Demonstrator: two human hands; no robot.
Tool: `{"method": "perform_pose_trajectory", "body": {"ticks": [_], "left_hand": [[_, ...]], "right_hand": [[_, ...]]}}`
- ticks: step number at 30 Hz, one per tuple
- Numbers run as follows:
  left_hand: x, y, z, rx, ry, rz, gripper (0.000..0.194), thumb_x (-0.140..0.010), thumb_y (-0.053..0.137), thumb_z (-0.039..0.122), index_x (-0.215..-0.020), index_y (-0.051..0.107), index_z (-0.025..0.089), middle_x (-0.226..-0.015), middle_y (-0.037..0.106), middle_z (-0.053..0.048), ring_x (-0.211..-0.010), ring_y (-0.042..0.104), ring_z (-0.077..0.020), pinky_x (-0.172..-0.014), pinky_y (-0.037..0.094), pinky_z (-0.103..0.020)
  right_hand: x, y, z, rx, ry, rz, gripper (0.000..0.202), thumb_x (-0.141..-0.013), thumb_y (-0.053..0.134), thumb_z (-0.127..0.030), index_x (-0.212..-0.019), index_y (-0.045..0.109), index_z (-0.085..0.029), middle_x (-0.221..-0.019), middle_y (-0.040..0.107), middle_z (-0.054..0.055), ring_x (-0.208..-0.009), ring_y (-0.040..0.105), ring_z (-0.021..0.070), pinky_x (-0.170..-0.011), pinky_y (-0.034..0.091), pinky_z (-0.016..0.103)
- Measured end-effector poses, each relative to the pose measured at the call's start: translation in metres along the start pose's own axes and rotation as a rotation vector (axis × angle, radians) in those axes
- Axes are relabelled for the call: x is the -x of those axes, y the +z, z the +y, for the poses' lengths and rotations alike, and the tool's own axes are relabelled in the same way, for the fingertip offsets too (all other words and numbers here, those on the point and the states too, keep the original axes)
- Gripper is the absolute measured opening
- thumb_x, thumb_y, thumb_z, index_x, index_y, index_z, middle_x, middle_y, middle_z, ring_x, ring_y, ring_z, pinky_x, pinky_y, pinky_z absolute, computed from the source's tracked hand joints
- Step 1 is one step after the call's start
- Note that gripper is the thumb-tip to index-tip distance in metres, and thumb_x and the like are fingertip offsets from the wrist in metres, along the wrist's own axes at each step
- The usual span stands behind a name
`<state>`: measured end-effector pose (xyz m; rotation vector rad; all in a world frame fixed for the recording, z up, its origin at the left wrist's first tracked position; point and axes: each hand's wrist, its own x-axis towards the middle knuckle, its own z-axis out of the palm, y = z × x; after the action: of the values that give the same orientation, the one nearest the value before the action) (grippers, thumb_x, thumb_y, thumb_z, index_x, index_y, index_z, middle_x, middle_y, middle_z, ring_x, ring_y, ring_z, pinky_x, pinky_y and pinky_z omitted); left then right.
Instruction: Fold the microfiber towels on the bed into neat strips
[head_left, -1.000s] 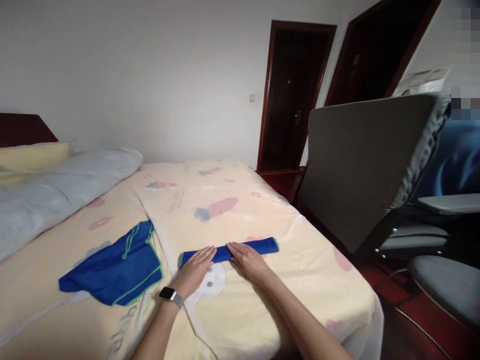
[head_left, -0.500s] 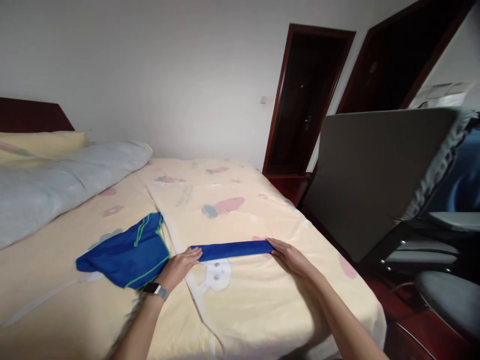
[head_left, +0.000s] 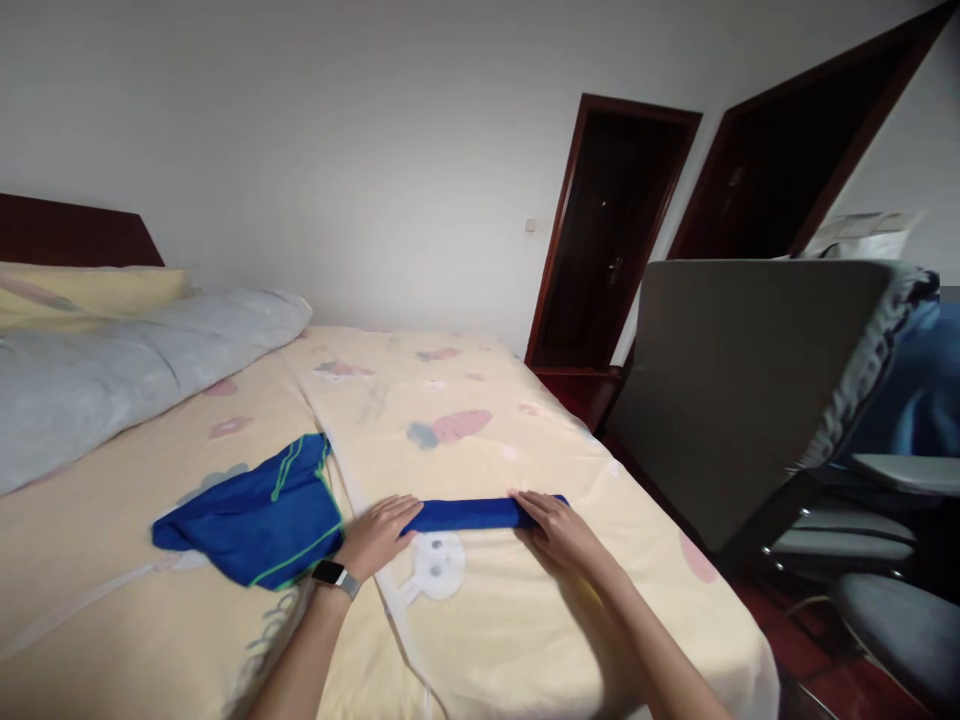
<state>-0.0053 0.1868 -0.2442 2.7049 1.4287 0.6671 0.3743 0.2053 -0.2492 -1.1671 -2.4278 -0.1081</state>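
Observation:
A long, narrow strip of folded blue cloth (head_left: 469, 514) lies across the bed. My left hand (head_left: 386, 530), with a watch on its wrist, rests flat over the strip's left end, fingers stretched out. Near the right end, my right hand (head_left: 553, 520) lies across the strip with its fingers extended, and a short piece of cloth shows beyond them. To the left of my left hand is a blue swim garment (head_left: 259, 515) with green stitching, spread loosely on the sheet; its exact kind is unclear.
The bed (head_left: 525, 610) has a yellow sheet printed with carrots and a rabbit. A long grey pillow or rolled quilt (head_left: 142, 365) lies at the left. Right of the bed stand a grey folded panel (head_left: 742, 390) with a frilled edge and a grey chair (head_left: 896, 620).
My right hand has slid left along the strip, uncovering its right end. My left hand has shifted slightly right on the strip. The camera view has tilted up a little.

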Motion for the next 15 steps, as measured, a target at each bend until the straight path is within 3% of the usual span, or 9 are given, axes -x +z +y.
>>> {"method": "perform_pose_trajectory", "body": {"ticks": [4,9,12,15], "left_hand": [[-0.002,0.005,-0.004,0.018,-0.018,-0.039,0.042,-0.091,0.051,0.022,-0.132,0.057,0.025,-0.137,0.06,-0.004,-0.126,0.056,-0.0204,-0.111,0.042,-0.038],[0.002,-0.004,-0.007,0.068,-0.073,-0.048,0.05,-0.084,0.049,0.012,-0.13,0.059,0.026,-0.136,0.061,-0.002,-0.126,0.056,-0.0203,-0.111,0.041,-0.037],[0.001,-0.014,-0.002,0.207,-0.169,0.018,0.037,-0.089,0.049,0.025,-0.124,0.063,0.027,-0.126,0.068,-0.003,-0.116,0.062,-0.0215,-0.104,0.047,-0.036],[-0.001,-0.025,0.006,0.412,-0.279,0.075,0.035,-0.091,0.05,0.041,-0.119,0.065,0.025,-0.118,0.07,-0.003,-0.1,0.067,-0.0207,-0.09,0.053,-0.031]], "right_hand": [[-0.004,0.004,0.008,-0.048,0.125,-0.044,0.069,-0.07,0.048,-0.004,-0.135,0.055,-0.024,-0.132,0.061,0.006,-0.117,0.059,0.0262,-0.098,0.049,0.038],[0.003,-0.005,0.018,-0.059,0.223,-0.025,0.057,-0.074,0.048,-0.007,-0.127,0.061,-0.024,-0.125,0.065,0.006,-0.112,0.061,0.0265,-0.096,0.048,0.038],[0.012,-0.017,0.021,-0.099,0.306,0.03,0.046,-0.081,0.05,-0.016,-0.124,0.062,-0.025,-0.121,0.067,0.006,-0.107,0.063,0.0275,-0.093,0.049,0.04],[0.025,-0.036,0.026,-0.301,0.421,0.115,0.035,-0.087,0.053,-0.032,-0.119,0.064,-0.025,-0.114,0.07,0.006,-0.101,0.065,0.0271,-0.087,0.052,0.039]]}}
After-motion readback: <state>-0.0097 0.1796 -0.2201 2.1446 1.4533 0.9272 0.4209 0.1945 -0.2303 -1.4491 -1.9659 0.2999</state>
